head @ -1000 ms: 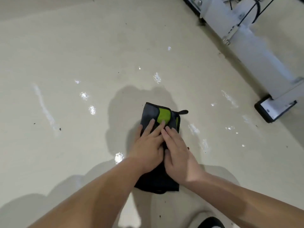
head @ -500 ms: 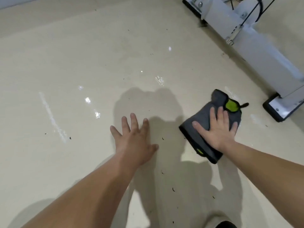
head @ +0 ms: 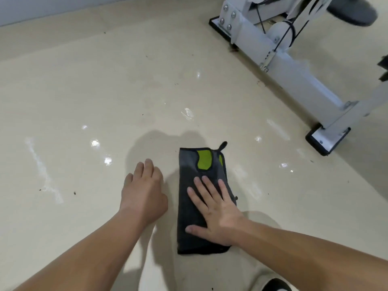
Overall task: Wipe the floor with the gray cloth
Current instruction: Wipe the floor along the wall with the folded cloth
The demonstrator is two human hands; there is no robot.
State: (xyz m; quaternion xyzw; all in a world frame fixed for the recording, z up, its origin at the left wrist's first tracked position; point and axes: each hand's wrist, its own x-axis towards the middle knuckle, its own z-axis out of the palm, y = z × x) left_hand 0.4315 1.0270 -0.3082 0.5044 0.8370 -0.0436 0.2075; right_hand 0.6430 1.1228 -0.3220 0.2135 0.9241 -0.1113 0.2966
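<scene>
The gray cloth (head: pixel 189 171) lies folded in a long strip on the glossy beige floor (head: pixel 105 91), with a lime-green patch and a small black loop at its far end. My right hand (head: pixel 214 211) presses flat on the cloth's near half, fingers spread. My left hand (head: pixel 144 192) rests on the bare floor just left of the cloth, fingers loosely together, holding nothing. A narrow gap separates it from the cloth's left edge.
A white metal machine frame (head: pixel 294 68) with cables runs diagonally along the right, ending in a black foot (head: pixel 327 141) close to the cloth. Dark specks (head: pixel 74 193) and a whitish streak (head: pixel 42 171) mark the floor at left. My shoe tip (head: pixel 275 285) shows at the bottom.
My right hand slid the cloth from beside the frame's foot back toward the middle, and the cloth now lies straight. My left hand shifted slightly toward it, fingers drawn closer together.
</scene>
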